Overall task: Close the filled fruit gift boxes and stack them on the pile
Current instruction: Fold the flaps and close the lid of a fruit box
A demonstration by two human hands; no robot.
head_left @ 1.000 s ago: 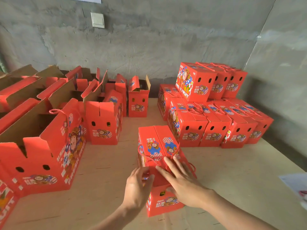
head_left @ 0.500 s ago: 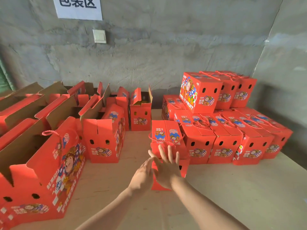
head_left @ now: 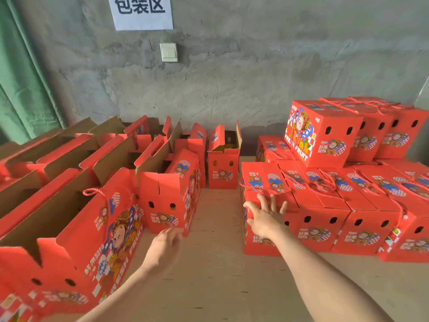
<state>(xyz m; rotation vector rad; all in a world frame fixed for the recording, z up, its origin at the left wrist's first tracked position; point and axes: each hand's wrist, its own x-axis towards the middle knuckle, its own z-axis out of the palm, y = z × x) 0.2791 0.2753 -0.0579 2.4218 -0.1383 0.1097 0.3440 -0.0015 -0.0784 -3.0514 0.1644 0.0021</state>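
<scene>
A closed red fruit gift box [head_left: 260, 182] with a rope handle stands at the left end of the pile's front row. My right hand [head_left: 264, 217] lies flat against its near face, fingers spread, holding nothing. The pile [head_left: 362, 205] of closed red boxes fills the right of the table, with an upper layer [head_left: 322, 131] at the back. My left hand [head_left: 164, 247] hovers open over the table, apart from the box, close to the corner of an open box [head_left: 169, 194].
Several open red boxes with raised flaps [head_left: 69, 228] crowd the left of the wooden table [head_left: 216, 275]. One open box [head_left: 222, 166] stands at the back centre near the concrete wall. A green curtain [head_left: 21, 89] hangs at far left.
The closed box has slid away from me across the table and now stands against the pile's front row. My left hand has come off it and moved left; my right hand stays on it.
</scene>
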